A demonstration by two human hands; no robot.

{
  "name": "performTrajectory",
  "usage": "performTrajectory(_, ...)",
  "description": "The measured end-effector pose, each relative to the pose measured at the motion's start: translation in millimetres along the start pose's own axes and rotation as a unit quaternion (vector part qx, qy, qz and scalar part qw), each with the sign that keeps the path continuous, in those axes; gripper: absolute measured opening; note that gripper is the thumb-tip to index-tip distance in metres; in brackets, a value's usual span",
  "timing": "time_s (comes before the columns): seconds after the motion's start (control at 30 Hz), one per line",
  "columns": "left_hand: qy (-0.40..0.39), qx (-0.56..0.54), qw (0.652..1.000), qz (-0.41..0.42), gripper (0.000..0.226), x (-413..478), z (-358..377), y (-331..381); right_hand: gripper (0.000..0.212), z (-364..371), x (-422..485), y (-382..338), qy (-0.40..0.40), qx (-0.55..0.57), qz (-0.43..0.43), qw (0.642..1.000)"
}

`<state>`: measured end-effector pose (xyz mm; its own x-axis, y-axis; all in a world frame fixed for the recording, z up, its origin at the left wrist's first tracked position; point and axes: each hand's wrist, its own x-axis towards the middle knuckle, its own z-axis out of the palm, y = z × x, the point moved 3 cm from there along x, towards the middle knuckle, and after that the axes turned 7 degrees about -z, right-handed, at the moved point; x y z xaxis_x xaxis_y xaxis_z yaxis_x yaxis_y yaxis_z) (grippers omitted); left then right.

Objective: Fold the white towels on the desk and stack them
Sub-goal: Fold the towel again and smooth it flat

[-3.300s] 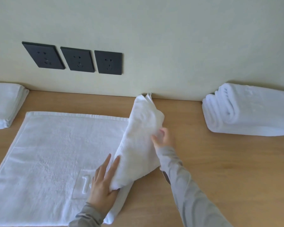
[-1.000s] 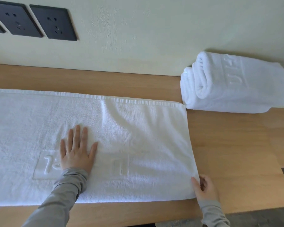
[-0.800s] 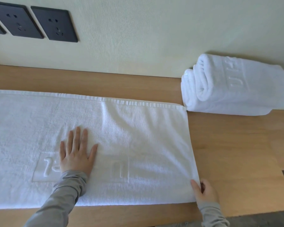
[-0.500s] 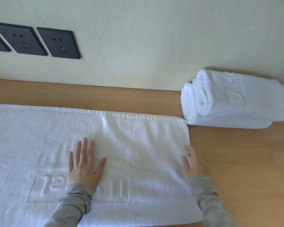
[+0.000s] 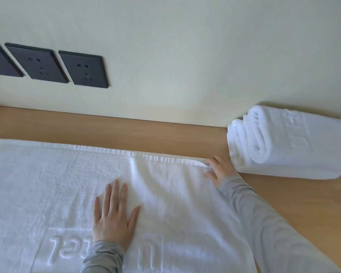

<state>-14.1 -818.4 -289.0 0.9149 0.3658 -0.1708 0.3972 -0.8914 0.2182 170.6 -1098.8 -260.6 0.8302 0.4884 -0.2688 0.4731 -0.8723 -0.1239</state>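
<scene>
pale wall (image 5: pixel 185 56) at the back with dark sockets (image 5: pixel 83 68), wooden surface (image 5: pixel 126 127) running along it. the spread towel (image 5: pixel 47 184) lies flat on the surface and takes up most of the near left part of the view, raised lettering near its front edge, hemmed edge on its far side. everything else placed off that towel: folded towels (image 5: pixel 287 146) sit just past its right end, against the wall, two stacked, rounded fold ends facing the spread towel. sockets are above its far edge, on the wall.

left hand (image 5: pixel 114 215) rests palm down near the middle of the spread towel, fingers straight and spread, holding nothing, just pressing the cloth flat. right hand (image 5: pixel 220 170) is at the towel's far right corner, close beside the folded towels; fingers and thumb look curled on the hem corner in a pinch, though that spot is a bit blurred so not fully sure.

step, as i judge it: laying out and squaring the towel done, first fold about to start. next move likely calls for lifting that far right corner and carrying the right end over toward the left, left hand pinning the middle as the fold line, edges matched to the hem. the finished fold then goes onto the folded towels.
</scene>
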Motion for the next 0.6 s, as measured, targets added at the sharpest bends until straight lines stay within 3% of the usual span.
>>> performTrajectory(0.1,0.001,-0.006,1.0,0.003,0.072,-0.3,-0.8,0.0,0.006,-5.6,4.0,0.3,0.012,-0.033,-0.008,0.999)
performTrajectory(0.27,-0.006,-0.014,1.0,0.014,0.072,0.5,-0.4,-2.4,0.011,-25.3,15.6,8.1,0.028,-0.076,0.027,0.996)
performTrajectory(0.4,-0.007,-0.021,1.0,0.008,0.072,1.0,-3.0,0.1,0.003,-16.6,20.6,2.1,-0.026,-0.106,0.057,0.992)
performTrajectory(0.5,0.004,-0.035,0.999,0.012,0.072,3.2,-6.8,4.2,0.018,-8.9,16.4,6.6,-0.012,-0.076,0.082,0.994)
performTrajectory(0.6,0.036,-0.067,0.994,0.076,0.061,27.5,-17.5,15.2,0.024,-5.5,12.6,14.3,-0.031,-0.087,0.071,0.993)
